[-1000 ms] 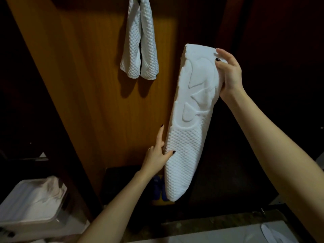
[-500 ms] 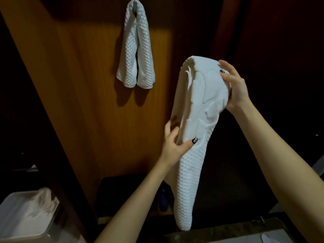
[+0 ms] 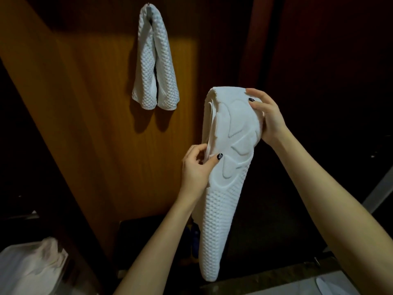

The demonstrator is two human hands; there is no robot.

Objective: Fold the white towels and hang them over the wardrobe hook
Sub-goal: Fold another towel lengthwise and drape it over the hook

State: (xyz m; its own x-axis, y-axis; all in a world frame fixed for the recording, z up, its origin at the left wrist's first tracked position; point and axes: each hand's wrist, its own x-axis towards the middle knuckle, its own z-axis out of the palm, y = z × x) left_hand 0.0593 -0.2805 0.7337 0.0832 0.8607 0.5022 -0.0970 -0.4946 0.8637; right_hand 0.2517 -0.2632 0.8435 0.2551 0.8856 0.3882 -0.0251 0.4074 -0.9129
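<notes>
A long folded white towel (image 3: 225, 188) with an embossed pattern hangs down in front of me. My right hand (image 3: 265, 118) grips its folded top at the right edge. My left hand (image 3: 196, 167) pinches its left edge about halfway down, thumb on the front. Another white waffle towel (image 3: 155, 60) hangs doubled over a small metal hook (image 3: 146, 6) on the wooden wardrobe panel (image 3: 89, 103), up and left of my hands.
A white plastic bin (image 3: 27, 271) with crumpled white cloth inside sits at the lower left. A dark shelf or box (image 3: 148, 237) lies below the panel. A pale surface edge (image 3: 308, 284) runs along the bottom right. The wardrobe interior to the right is dark.
The held towel has dropped lower in my view. My left hand climbed from the lower edge to the middle and now pinches it. My view has tilted up, showing the hook.
</notes>
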